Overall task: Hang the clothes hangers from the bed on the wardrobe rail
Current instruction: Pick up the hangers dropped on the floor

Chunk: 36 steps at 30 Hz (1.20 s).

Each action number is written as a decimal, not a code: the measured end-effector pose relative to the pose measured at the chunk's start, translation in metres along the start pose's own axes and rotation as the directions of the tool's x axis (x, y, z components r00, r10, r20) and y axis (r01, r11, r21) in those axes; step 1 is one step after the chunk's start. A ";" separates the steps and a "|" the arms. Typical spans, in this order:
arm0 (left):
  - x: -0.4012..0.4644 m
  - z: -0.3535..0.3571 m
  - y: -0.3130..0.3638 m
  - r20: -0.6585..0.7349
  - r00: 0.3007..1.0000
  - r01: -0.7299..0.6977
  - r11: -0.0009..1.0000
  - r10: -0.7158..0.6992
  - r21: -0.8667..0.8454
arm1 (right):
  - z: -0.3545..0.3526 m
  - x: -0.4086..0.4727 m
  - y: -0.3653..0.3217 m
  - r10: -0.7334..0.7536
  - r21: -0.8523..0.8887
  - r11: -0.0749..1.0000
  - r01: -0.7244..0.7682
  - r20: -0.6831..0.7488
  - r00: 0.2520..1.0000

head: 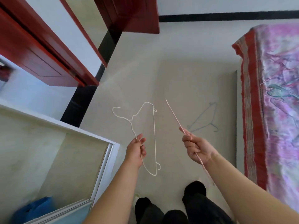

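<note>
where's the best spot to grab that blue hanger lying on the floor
Take the blue hanger at the neck just below its hook, coming straight down from above. It lies flat on the floor beside the bed, so only a pinch from above can get round the thin wire. Both hands already hold hangers.

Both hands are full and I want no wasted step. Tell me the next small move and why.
Probably turn left and lift the white hanger toward the wardrobe. The left hand pinches it with its hook free, the right hand grips the pink hanger edge-on, and no rail shows. The blue hanger lies on the floor.
</note>
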State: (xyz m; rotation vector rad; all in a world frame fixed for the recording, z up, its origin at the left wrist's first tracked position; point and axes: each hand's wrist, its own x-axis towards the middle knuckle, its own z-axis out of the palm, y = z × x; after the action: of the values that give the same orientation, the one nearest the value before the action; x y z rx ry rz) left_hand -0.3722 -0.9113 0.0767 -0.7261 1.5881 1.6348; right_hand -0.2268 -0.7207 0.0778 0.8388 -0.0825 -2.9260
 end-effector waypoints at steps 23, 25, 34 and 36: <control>0.148 0.302 -0.010 0.167 0.949 0.262 0.963 -0.268 0.061 | -0.010 0.111 -0.187 -0.529 -0.965 0.191 -0.181 -0.257 0.809; 0.184 0.317 -0.015 0.141 0.960 0.224 0.965 -0.242 0.135 | -0.037 0.128 -0.210 -0.541 -0.947 0.252 -0.200 -0.309 0.782; 0.347 0.381 -0.088 0.105 0.994 -0.083 0.896 0.040 0.437 | -0.245 0.203 -0.320 -0.528 -0.734 0.628 -0.256 -0.645 0.553; 0.381 0.385 -0.113 0.084 0.994 -0.096 0.892 0.065 0.441 | -0.302 0.228 -0.341 -0.528 -0.738 0.589 -0.331 -0.661 0.534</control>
State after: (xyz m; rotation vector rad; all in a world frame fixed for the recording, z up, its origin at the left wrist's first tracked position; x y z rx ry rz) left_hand -0.4621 -0.4879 -0.2684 -0.3629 1.8727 1.2610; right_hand -0.2850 -0.4135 -0.3247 1.8985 1.3271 -1.7797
